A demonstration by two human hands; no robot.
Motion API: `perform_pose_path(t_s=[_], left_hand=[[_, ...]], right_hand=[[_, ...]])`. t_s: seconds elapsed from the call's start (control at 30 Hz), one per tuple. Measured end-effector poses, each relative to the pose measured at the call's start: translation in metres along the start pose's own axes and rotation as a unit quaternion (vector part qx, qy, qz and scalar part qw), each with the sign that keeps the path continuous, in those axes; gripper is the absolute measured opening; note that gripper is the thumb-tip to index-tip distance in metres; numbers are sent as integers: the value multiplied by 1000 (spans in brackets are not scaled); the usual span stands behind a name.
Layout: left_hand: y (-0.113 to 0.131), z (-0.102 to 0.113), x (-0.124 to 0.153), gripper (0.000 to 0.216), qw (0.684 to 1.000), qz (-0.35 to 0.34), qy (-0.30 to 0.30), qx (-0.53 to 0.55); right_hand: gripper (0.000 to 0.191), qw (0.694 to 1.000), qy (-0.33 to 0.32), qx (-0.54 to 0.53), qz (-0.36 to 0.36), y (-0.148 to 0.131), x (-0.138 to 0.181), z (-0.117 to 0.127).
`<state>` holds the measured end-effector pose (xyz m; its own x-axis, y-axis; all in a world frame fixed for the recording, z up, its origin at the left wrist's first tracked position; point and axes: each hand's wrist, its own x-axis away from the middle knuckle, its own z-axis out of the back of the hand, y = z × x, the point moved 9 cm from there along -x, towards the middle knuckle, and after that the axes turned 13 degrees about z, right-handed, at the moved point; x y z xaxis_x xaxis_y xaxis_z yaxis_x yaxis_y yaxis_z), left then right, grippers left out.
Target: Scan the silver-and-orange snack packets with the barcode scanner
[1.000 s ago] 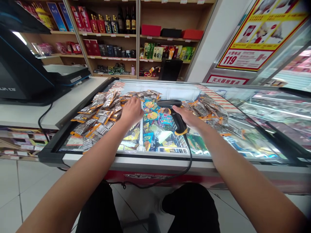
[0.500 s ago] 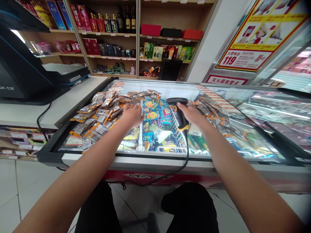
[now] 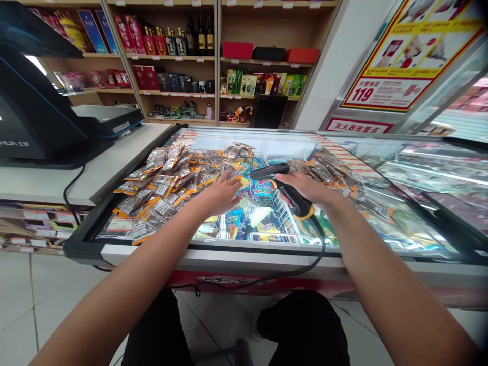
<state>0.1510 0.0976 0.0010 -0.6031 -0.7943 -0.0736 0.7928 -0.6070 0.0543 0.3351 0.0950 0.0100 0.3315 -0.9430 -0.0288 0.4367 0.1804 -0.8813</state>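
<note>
Packets [image 3: 163, 185] heaped over the left of the freezer [image 3: 247, 257] block your left hand [image 3: 224, 195] on its outer side and straight ahead. Right of your fingertips: narrow gap, then the head of the scanner [image 3: 295, 199] slanting across it, held in your right hand [image 3: 307, 188]. A second heap of packets [image 3: 328, 170] lies behind and beyond that hand. Open way: the bare glass [image 3: 263, 218] between your forearms, from the front rim up to the scanner; more bare glass at the back, between the two heaps. Watch the cable [image 3: 324, 244], looping over the front rim inside your right forearm. Far left, the dark terminal [image 3: 34, 112] fills much of the desk [image 3: 49, 180].
</note>
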Motion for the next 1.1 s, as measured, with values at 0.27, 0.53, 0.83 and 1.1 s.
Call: perform_pose_path(t_s=[0.27, 0.53, 0.83, 1.1], left_hand=[[2, 27, 3, 40, 995, -16, 85, 44], [-18, 9, -7, 44, 998, 22, 54, 15], [-19, 8, -8, 47, 998, 20, 54, 21], [-16, 8, -7, 48, 999, 24, 37, 30]], right_hand=[[57, 1000, 18, -10, 16, 0, -2, 6], [56, 1000, -16, 10, 10, 3, 0, 3], [59, 999, -37, -13, -1, 6, 2, -2], [63, 999, -39, -7, -23, 3, 4, -2]])
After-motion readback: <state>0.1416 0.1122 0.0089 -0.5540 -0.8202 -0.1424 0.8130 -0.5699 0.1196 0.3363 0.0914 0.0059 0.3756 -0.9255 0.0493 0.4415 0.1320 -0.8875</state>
